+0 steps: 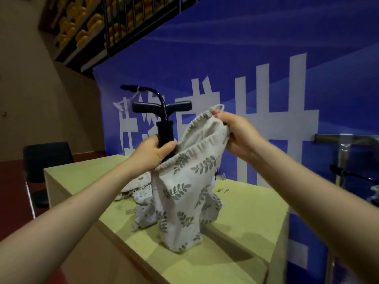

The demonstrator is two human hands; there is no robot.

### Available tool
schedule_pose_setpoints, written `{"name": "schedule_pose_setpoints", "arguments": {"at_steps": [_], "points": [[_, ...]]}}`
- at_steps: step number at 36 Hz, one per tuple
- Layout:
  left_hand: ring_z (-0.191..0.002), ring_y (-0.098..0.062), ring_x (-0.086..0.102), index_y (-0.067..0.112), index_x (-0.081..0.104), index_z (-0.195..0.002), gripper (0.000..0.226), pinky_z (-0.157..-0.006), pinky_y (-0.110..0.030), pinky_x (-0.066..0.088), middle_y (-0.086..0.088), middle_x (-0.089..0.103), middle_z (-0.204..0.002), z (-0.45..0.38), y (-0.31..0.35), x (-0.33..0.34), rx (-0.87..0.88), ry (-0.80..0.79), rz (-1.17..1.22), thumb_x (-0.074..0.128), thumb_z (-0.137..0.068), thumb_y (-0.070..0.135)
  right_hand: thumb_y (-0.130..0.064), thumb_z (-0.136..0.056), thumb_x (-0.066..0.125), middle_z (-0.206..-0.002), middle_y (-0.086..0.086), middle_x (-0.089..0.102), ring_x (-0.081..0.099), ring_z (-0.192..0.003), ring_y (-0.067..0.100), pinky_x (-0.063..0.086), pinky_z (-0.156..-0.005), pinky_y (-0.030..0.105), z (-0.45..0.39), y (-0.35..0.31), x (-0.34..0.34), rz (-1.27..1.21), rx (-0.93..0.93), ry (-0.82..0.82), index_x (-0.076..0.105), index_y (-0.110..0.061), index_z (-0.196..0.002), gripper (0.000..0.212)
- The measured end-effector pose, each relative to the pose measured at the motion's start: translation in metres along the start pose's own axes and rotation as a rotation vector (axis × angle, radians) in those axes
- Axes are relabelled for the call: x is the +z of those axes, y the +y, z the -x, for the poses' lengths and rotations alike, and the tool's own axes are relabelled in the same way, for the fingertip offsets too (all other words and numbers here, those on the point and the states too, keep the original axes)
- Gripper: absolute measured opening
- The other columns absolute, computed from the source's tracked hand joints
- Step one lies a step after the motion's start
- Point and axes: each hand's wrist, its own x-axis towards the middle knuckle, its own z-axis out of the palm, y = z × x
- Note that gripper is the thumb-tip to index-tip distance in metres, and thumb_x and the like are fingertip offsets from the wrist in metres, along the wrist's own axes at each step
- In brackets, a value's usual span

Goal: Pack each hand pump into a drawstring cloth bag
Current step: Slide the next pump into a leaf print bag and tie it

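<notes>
Our left hand (pixel 152 153) has its grip clamped on the black hand pump (pixel 164 132), partly sunk in the leaf-print bag (pixel 184 191) above the counter (pixel 246 218), while our right hand (pixel 235 134) pinches the rim. We judge the T-handle could snag the gathered mouth, or the rim could slip free.

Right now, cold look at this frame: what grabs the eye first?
The black hand pump at centre, upright, its lower end inside the open mouth of a leaf-print drawstring bag that stands on the yellow-green table. The left hand grips the pump barrel together with the bag's rim, and the right hand pinches the rim's far side. Behind everything hangs a blue banner with big white characters.
</notes>
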Motion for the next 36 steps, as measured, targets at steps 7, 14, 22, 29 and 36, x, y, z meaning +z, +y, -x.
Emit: {"name": "schedule_pose_setpoints", "arguments": {"at_steps": [7,14,22,29,36], "points": [[-0.079,-0.02,0.053,0.007,0.061,-0.097,0.05,-0.069,-0.031,0.039,-0.012,0.057,-0.087,-0.012,0.009,-0.004,-0.053,-0.104,-0.036,0.05,-0.091,0.055,-0.011,-0.092,0.05,-0.061,0.0,0.059,0.057,-0.052,0.011,0.05,-0.051,0.02,-0.011,-0.038,0.009,-0.011,0.058,-0.066,0.057,-0.011,-0.076,0.018],[-0.07,-0.018,0.045,0.006,0.06,-0.091,0.053,-0.066,-0.031,0.034,-0.008,0.049,-0.079,0.0,-0.002,0.021,-0.114,-0.168,0.063,0.046,-0.092,0.057,-0.023,-0.095,0.054,-0.06,-0.002,0.052,0.048,-0.058,0.012,0.041,-0.065,0.025,-0.017,-0.029,-0.003,0.06,0.144,-0.004,0.062,-0.015,-0.064,0.033],[-0.06,-0.015,0.044,0.013,0.052,-0.08,0.044,-0.056,-0.029,0.032,-0.001,0.048,-0.069,-0.006,-0.003,0.028,-0.096,-0.134,0.059,0.046,-0.094,0.054,-0.009,-0.085,0.046,-0.062,-0.002,0.05,0.05,-0.051,0.014,0.04,-0.07,0.027,-0.023,-0.05,-0.015,-0.244,0.28,0.059,0.053,-0.012,-0.066,0.021],[-0.059,-0.012,0.045,0.023,0.055,-0.082,0.032,-0.052,-0.019,0.036,0.001,0.05,-0.068,-0.012,0.014,0.031,0.014,-0.186,0.037,0.048,-0.094,0.051,-0.018,-0.097,0.046,-0.06,-0.005,0.04,0.039,-0.053,0.007,0.036,-0.061,0.02,-0.036,-0.042,-0.008,0.069,0.131,0.135,0.057,-0.009,-0.094,0.014],[-0.102,-0.011,0.059,0.018,0.056,-0.123,0.041,-0.079,-0.016,0.046,0.002,0.063,-0.115,-0.012,0.026,0.041,0.054,-0.268,0.113,0.049,-0.095,0.047,-0.046,-0.091,0.06,-0.088,0.004,0.063,0.053,-0.073,0.014,0.045,-0.059,0.02,-0.035,-0.009,0.002,0.579,-0.134,0.015,0.062,-0.014,-0.109,0.037]]}}
